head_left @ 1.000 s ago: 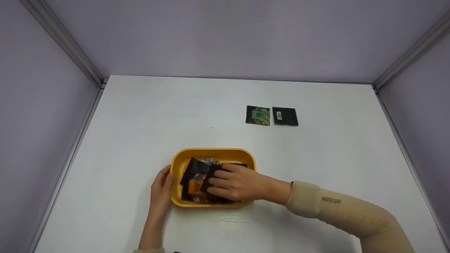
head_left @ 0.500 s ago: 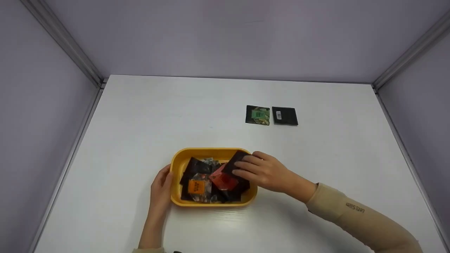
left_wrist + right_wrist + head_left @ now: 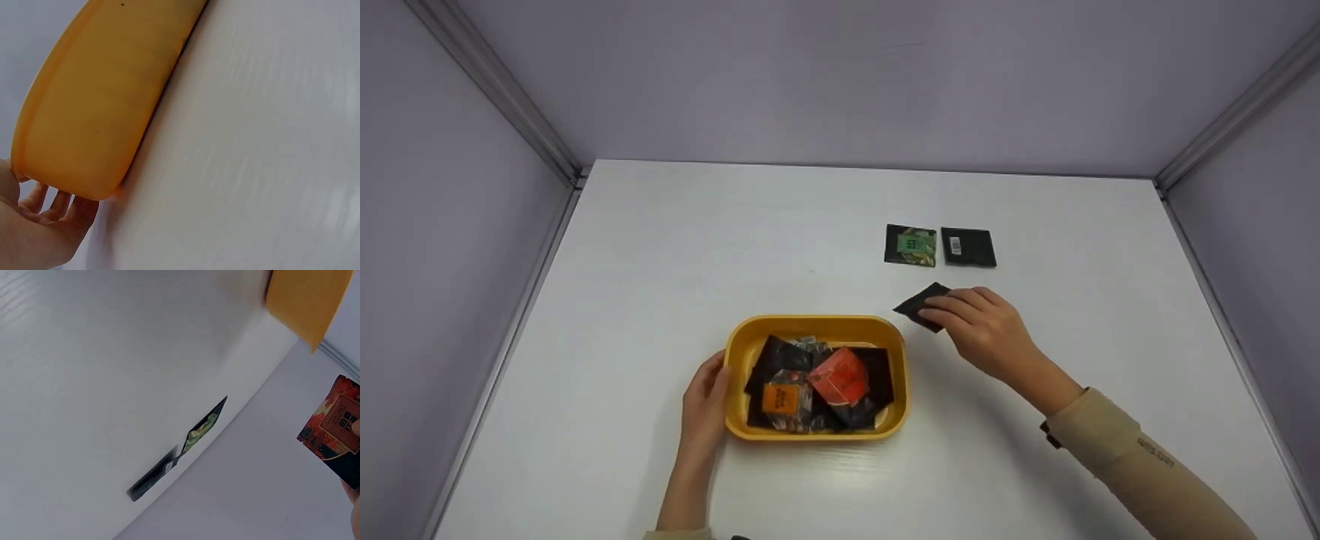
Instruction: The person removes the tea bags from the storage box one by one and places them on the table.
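My right hand [image 3: 988, 330] pinches a small square tea sachet [image 3: 919, 306] above the table, just off the box's far right corner. Its dark back shows in the head view; in the right wrist view the sachet's [image 3: 337, 430] printed front is red and black. My left hand [image 3: 705, 401] holds the left end of a yellow plastic box [image 3: 817, 437], its fingers against the end wall in the left wrist view. Several sachets lie jumbled in the box, among them a red sachet [image 3: 841, 379] and one with an orange label [image 3: 781, 399].
Toward the back of the white table [image 3: 660, 247], a green-and-black sachet [image 3: 911, 245] and a black sachet with a white barcode label [image 3: 976, 247] lie flat side by side. Pale walls [image 3: 855, 82] close the table in at the back and sides.
My right hand has lifted the dark-backed sachet out of the box and carried it right and away from me. The red sachet is uncovered. The left hand stays at the box.
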Motion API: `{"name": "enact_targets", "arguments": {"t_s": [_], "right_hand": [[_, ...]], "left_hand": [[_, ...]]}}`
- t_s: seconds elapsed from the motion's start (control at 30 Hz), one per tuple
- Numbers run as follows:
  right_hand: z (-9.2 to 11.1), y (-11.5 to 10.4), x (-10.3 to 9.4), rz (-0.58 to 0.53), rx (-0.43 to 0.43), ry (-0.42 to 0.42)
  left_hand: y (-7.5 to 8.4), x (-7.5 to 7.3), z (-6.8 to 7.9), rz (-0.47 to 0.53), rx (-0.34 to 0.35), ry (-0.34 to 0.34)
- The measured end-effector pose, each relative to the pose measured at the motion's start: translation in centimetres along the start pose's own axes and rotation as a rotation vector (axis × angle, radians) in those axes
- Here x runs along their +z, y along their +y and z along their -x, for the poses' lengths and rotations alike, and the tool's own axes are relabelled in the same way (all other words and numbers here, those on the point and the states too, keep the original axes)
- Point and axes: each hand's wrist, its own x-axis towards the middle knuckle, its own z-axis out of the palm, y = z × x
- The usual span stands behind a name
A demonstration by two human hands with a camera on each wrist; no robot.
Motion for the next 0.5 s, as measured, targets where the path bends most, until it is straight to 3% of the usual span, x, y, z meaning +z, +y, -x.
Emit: {"name": "enact_targets", "arguments": {"t_s": [0.5], "right_hand": [[2.9,5.1,-0.5,0.089,0.232,-0.045]], "left_hand": [[0.0,0.0,0.0,0.021,0.000,-0.001]]}}
